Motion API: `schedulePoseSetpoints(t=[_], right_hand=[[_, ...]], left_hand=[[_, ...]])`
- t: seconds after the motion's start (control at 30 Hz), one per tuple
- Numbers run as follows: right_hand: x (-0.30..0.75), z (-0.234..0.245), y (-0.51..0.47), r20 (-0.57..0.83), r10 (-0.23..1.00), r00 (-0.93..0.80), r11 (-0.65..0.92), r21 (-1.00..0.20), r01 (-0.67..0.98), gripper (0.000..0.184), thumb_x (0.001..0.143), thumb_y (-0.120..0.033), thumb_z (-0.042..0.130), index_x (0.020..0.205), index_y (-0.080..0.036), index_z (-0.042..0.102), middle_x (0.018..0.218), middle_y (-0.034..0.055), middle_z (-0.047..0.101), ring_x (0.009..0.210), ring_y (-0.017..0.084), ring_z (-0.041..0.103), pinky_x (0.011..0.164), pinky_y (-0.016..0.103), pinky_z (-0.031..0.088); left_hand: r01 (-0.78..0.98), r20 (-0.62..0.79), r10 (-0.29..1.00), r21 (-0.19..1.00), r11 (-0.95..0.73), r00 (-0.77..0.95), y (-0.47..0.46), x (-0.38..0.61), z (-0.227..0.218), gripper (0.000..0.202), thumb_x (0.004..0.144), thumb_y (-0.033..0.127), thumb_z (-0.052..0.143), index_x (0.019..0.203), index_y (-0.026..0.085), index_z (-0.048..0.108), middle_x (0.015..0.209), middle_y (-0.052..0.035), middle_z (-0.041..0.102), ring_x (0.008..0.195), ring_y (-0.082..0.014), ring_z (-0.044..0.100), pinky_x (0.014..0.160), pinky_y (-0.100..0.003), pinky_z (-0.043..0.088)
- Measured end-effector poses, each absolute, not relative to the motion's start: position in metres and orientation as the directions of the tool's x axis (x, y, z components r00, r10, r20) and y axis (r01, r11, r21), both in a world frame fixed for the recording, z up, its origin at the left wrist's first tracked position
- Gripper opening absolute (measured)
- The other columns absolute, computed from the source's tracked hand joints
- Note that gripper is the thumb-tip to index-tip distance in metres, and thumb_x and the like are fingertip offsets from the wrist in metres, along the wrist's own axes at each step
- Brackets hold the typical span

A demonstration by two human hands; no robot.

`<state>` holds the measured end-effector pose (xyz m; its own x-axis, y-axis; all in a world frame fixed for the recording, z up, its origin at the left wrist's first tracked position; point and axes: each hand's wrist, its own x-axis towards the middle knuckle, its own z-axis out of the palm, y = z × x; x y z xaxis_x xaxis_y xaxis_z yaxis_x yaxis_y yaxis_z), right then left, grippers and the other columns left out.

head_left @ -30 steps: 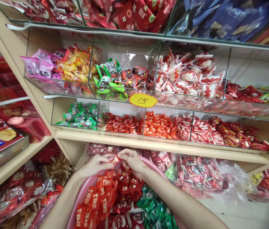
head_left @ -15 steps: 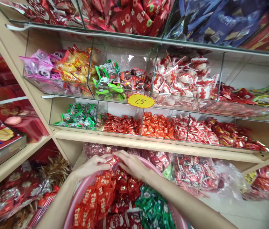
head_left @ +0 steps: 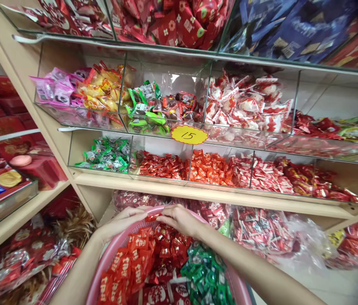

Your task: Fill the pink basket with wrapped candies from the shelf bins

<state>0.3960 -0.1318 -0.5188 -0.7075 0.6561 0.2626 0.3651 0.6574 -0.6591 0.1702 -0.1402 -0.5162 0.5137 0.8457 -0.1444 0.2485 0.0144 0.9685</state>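
A pink plastic basket [head_left: 98,271] sits low in front of me, filled with wrapped sweets. Over its far rim my left hand [head_left: 124,220] and my right hand [head_left: 180,219] meet, fingertips closed around a red wrapped candy [head_left: 152,217], which is partly covered by the fingers. Below the hands, orange-red candy packets [head_left: 131,262] lie on the left side of the basket. Dark red candies [head_left: 169,245] fill the middle, and green wrapped candies [head_left: 206,271] are heaped at the right. Dark red packets with white print [head_left: 156,294] lie nearest me.
A wooden shelf [head_left: 210,197] with clear divided bins of sweets rises ahead, with a yellow price tag [head_left: 189,134]. Plastic bags of candy [head_left: 261,228] lie beneath it. At left, another shelf holds red boxes [head_left: 43,169] and biscuit packs [head_left: 2,186].
The red candy has dropped slightly toward the basket between my fingers. My left fingers are straighter, and my right hand has come down a little. The view has shifted slightly.
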Motion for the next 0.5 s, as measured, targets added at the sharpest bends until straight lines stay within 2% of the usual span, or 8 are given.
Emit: schedulePoseSetpoints(t=[0.07, 0.1, 0.2, 0.33, 0.5], right_hand=[[0.395, -0.523, -0.132, 0.152, 0.711, -0.687, 0.5, -0.795, 0.342, 0.038, 0.087, -0.045, 0.042, 0.075, -0.016, 0.064, 0.066, 0.0028, 0.062, 0.06, 0.015, 0.058, 0.056, 0.024, 0.044], [0.394, -0.524, -0.132, 0.087, 0.731, -0.677, 0.402, -0.856, 0.324, 0.04, 0.085, -0.049, 0.043, 0.072, -0.016, 0.062, 0.061, 0.0015, 0.06, 0.054, 0.013, 0.056, 0.05, 0.023, 0.042], [0.391, -0.526, -0.133, -0.057, 0.751, -0.658, 0.168, -0.947, 0.274, 0.045, 0.078, -0.058, 0.047, 0.066, -0.016, 0.057, 0.056, -0.0008, 0.057, 0.047, 0.011, 0.053, 0.043, 0.02, 0.039], [0.387, -0.526, -0.136, -0.12, 0.761, -0.638, 0.058, -0.966, 0.252, 0.045, 0.073, -0.06, 0.052, 0.064, -0.015, 0.054, 0.054, -0.0022, 0.055, 0.046, 0.009, 0.051, 0.042, 0.019, 0.038], [0.384, -0.529, -0.133, -0.084, 0.83, -0.552, 0.007, -0.987, 0.159, 0.043, 0.068, -0.058, 0.058, 0.07, -0.016, 0.054, 0.058, -0.0033, 0.055, 0.045, 0.008, 0.051, 0.041, 0.019, 0.039]], left_hand=[[0.232, -0.147, 0.847, 0.972, 0.029, 0.51, -0.14, 0.171, -0.516, 0.041, 0.081, 0.046, 0.051, 0.111, 0.021, 0.064, 0.126, -0.0038, 0.057, 0.118, -0.024, 0.047, 0.105, -0.038, 0.029], [0.238, -0.142, 0.848, 0.971, 0.019, 0.511, -0.14, 0.171, -0.516, 0.04, 0.081, 0.046, 0.051, 0.109, 0.019, 0.065, 0.125, -0.0047, 0.058, 0.118, -0.0244, 0.047, 0.104, -0.038, 0.029], [0.28, -0.111, 0.845, 0.959, -0.047, 0.523, -0.139, 0.17, -0.517, 0.033, 0.078, 0.044, 0.056, 0.091, 0.017, 0.072, 0.127, -0.0052, 0.057, 0.119, -0.026, 0.046, 0.104, -0.036, 0.029], [0.314, -0.11, 0.827, 0.946, -0.084, 0.552, -0.138, 0.17, -0.518, 0.028, 0.077, 0.041, 0.058, 0.076, 0.017, 0.073, 0.127, -0.0047, 0.056, 0.119, -0.0259, 0.045, 0.103, -0.036, 0.029], [0.318, -0.118, 0.821, 0.945, -0.081, 0.558, -0.135, 0.17, -0.521, 0.027, 0.075, 0.04, 0.061, 0.069, 0.017, 0.072, 0.128, -0.0058, 0.055, 0.116, -0.0244, 0.048, 0.102, -0.035, 0.029]])
